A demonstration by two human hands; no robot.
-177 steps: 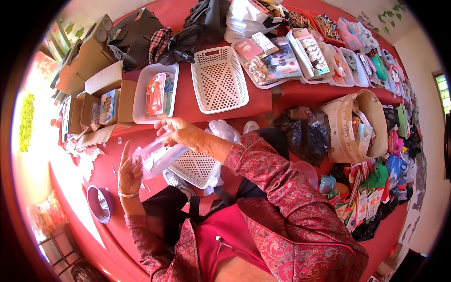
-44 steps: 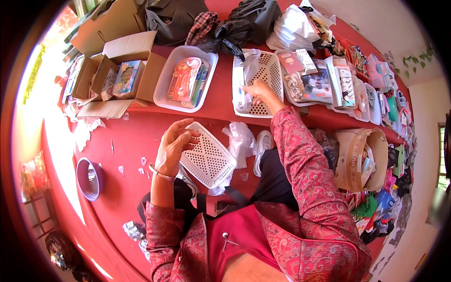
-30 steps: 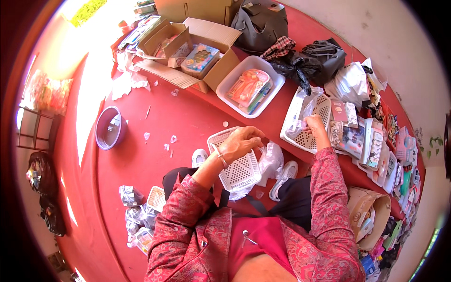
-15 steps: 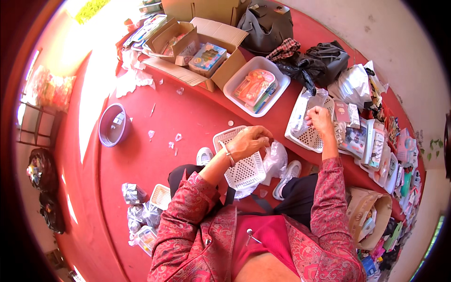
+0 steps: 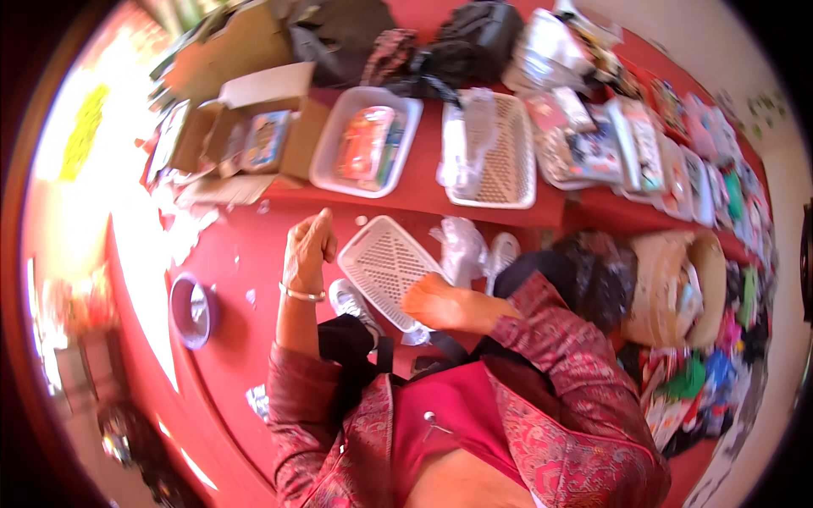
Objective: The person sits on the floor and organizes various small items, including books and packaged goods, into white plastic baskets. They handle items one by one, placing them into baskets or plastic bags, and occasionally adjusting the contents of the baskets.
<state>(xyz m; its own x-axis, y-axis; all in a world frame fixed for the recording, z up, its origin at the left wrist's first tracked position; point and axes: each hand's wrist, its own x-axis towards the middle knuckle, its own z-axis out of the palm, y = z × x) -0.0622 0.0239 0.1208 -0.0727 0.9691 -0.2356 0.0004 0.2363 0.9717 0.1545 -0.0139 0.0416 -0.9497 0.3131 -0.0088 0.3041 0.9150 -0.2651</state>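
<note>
A white perforated plastic basket (image 5: 378, 249) is tilted in front of my lap, between my shoes. My left hand (image 5: 308, 249), with a bangle at its wrist, is raised left of the basket; its fingers are curled in, and anything inside them is hidden. My right hand (image 5: 430, 301) reaches across to the basket's right side, lying over its near right edge. Its fingers are blurred and turned from view. Just beyond the basket's right side sits a crumpled clear plastic bag (image 5: 461, 251).
Along the red ledge stand an open cardboard box (image 5: 292, 135), a white tub (image 5: 324, 165) with orange packs, and another white basket (image 5: 518, 152) holding clear plastic. Stacked packaged goods (image 5: 639, 144) lie right; a large carton (image 5: 656, 292) below them. A purple basin (image 5: 179, 313) is left.
My right hand has come down from the basket on the ledge to the near basket. My left hand has moved left, off that basket. The view has turned rightward.
</note>
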